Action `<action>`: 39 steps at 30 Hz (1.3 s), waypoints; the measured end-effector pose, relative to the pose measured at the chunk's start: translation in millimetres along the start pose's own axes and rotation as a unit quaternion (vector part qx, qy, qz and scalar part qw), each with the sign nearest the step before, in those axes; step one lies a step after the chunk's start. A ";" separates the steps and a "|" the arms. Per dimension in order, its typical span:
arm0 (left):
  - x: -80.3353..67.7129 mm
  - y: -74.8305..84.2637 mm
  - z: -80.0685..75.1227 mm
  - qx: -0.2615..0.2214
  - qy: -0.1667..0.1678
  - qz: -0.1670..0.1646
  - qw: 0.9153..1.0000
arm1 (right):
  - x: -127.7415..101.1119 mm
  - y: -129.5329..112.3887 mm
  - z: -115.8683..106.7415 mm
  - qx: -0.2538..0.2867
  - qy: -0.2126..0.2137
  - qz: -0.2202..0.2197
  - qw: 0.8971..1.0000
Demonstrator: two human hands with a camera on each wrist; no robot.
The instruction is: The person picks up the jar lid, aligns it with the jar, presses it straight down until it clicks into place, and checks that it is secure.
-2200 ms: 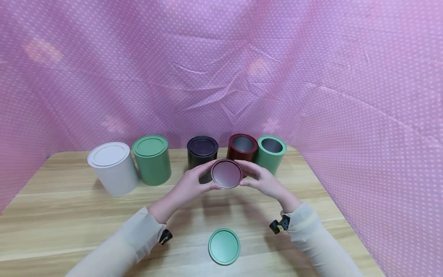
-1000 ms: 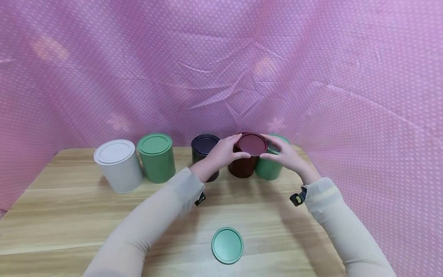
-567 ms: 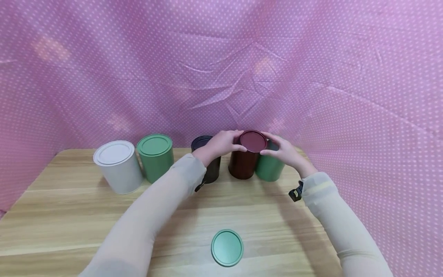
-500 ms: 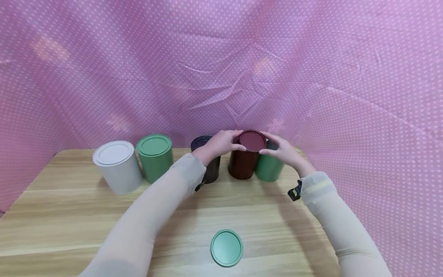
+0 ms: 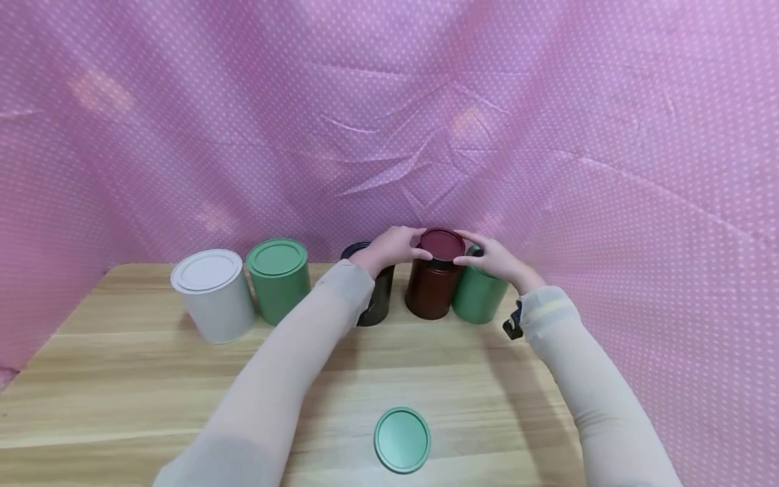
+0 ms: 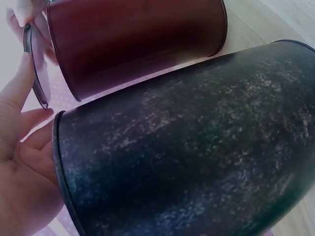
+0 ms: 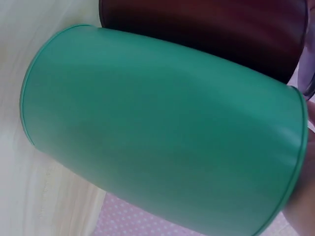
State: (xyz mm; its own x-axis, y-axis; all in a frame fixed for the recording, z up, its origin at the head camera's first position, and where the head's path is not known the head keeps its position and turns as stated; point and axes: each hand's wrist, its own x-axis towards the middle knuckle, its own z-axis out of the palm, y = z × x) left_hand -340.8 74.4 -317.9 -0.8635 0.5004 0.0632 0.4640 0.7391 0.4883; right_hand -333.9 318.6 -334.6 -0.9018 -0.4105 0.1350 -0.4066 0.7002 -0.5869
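Both hands hold a dark red lid point(image 5: 441, 243) by its rim over the mouth of the dark red can point(image 5: 432, 291). My left hand point(image 5: 398, 247) pinches the lid's left edge and my right hand point(image 5: 487, 258) pinches its right edge. In the left wrist view the lid point(image 6: 37, 69) stands a narrow gap off the red can point(image 6: 133, 39), with my left fingers point(image 6: 17, 93) on its edge. The black can point(image 6: 197, 147) fills that view. The right wrist view shows mostly the green open can point(image 7: 162, 142), with the red can point(image 7: 206, 34) behind it.
The black can point(image 5: 379, 297) stands left of the red one, partly behind my left sleeve; the green open can point(image 5: 479, 297) touches it on the right. A white lidded can point(image 5: 211, 295) and a green lidded can point(image 5: 278, 279) stand further left. A loose green lid point(image 5: 402, 439) lies near the table's front edge.
Both hands carried the red lid from above the middle of the table back to the red can and have lowered it onto the can's mouth. Nothing else moved.
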 end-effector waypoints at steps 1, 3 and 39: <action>0.9 -0.1 0.7 0.002 -0.001 -0.001 1.000 | 0.9 1.5 0.4 -0.003 -0.002 -0.001 1.000; 1.9 -0.6 1.6 0.006 -0.004 -0.004 1.000 | 2.5 3.4 1.1 -0.007 -0.005 -0.003 1.000; 6.5 -11.3 13.3 0.015 -0.060 -0.002 0.998 | 2.5 4.6 1.0 -0.045 -0.090 0.090 0.991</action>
State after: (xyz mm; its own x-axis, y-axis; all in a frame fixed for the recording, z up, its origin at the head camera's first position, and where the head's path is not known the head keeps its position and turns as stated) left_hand -349.1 75.3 -334.5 -0.8366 0.5460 -0.0448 0.4674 0.7540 0.4615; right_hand -337.9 320.3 -337.7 -0.9232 -0.3669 -0.1142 -0.2609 0.8168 -0.5146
